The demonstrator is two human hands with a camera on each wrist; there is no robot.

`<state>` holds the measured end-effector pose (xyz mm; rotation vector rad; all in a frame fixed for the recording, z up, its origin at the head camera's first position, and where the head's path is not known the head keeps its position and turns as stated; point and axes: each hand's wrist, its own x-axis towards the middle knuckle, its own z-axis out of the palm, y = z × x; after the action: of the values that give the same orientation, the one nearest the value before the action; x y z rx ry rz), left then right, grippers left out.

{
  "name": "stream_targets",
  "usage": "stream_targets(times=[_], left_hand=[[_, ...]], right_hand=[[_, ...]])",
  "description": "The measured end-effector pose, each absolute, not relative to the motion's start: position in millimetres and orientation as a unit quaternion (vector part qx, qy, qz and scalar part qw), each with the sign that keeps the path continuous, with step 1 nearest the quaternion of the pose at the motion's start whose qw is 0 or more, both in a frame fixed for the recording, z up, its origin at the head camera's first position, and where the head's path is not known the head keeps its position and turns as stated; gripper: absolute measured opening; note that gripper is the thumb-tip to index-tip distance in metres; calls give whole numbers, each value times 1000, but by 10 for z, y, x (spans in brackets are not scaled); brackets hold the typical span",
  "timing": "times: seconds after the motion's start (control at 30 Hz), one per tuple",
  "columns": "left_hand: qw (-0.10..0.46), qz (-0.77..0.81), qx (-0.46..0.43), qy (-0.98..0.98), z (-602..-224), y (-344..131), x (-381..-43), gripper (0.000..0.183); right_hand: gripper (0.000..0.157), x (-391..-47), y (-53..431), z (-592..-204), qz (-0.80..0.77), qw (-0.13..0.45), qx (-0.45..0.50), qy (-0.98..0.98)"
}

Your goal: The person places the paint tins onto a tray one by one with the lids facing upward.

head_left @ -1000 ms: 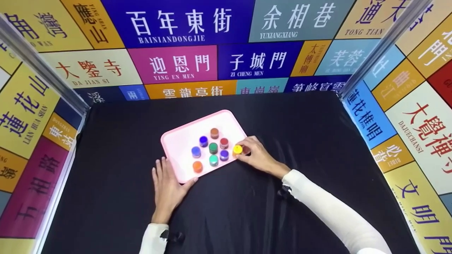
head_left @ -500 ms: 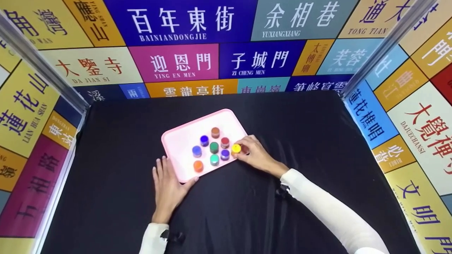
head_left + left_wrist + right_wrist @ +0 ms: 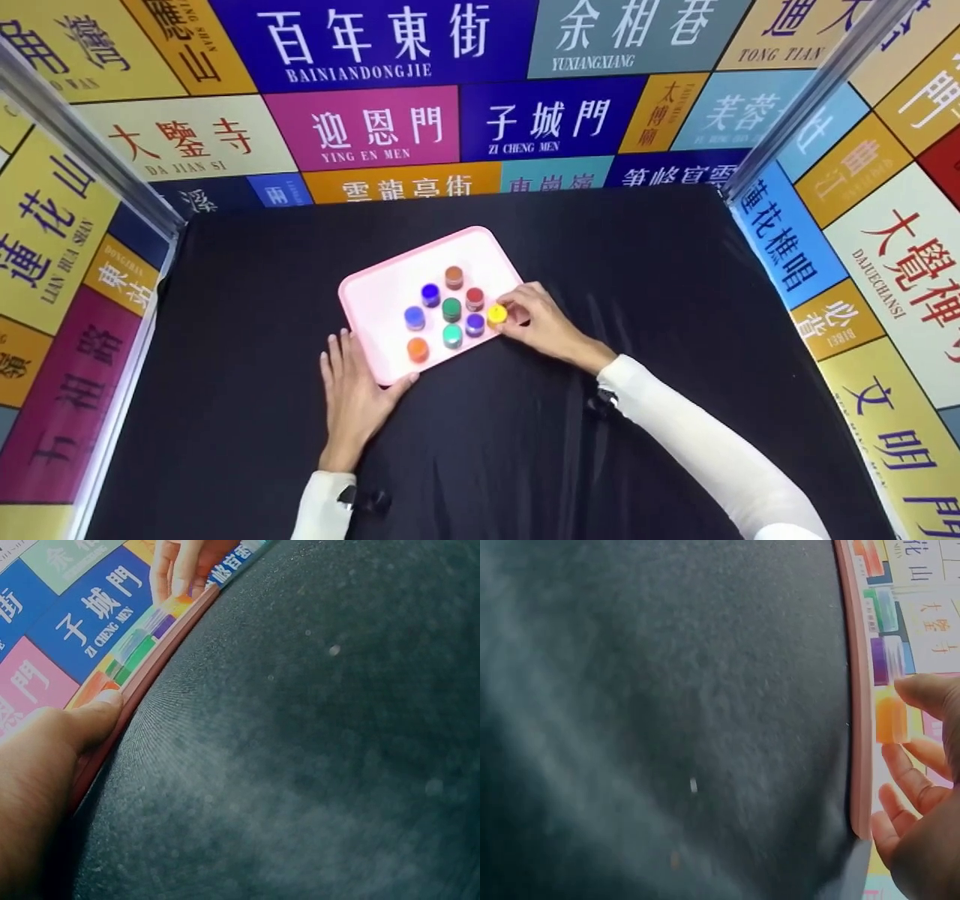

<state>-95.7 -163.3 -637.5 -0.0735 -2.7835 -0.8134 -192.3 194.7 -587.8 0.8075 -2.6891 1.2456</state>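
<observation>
A pink tray (image 3: 375, 292) lies at an angle on the black cloth, bearing several small paint pots. My right hand (image 3: 541, 324) pinches a yellow paint pot (image 3: 496, 315) at the tray's right side, beside a purple pot (image 3: 475, 325). In the right wrist view, thumb and fingertips are at opposite sides of the yellow pot (image 3: 891, 716), which stands upright. My left hand (image 3: 356, 401) rests against the tray's near left corner, fingers extended along its left side. The left wrist view shows that thumb on the pink rim (image 3: 161, 649); the other left fingers are hidden there.
An orange pot (image 3: 418, 349) sits nearest the left thumb. Teal (image 3: 452, 335), green (image 3: 451, 309), red (image 3: 474, 299) and brown (image 3: 454, 277) pots stand upright close together, with two blue ones to their left. Black cloth (image 3: 247, 337) surrounds the tray; printed panels (image 3: 367, 127) enclose the back and sides.
My right hand has shifted the yellow pot slightly left, nearer to the purple one. The left hand has kept its place at the tray corner. The head view has tilted a little.
</observation>
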Motion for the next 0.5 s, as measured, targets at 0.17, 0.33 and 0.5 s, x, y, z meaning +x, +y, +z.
stream_targets(times=[0.17,0.33,0.5], left_hand=[[105,-301,-31,-947,-6313,-1666,-964,123],[115,-307,-51,-943,-6154,-1658,-1016,108],[111,-280,-73,-951,-5895,-1594,-1128,105]], right_hand=[[39,-1880,2091,-5771,406,48,251,-877],[46,-1818,2290,-5587,369,69,212,-902],[57,-1745,2473,-5392,332,79,182,-922]])
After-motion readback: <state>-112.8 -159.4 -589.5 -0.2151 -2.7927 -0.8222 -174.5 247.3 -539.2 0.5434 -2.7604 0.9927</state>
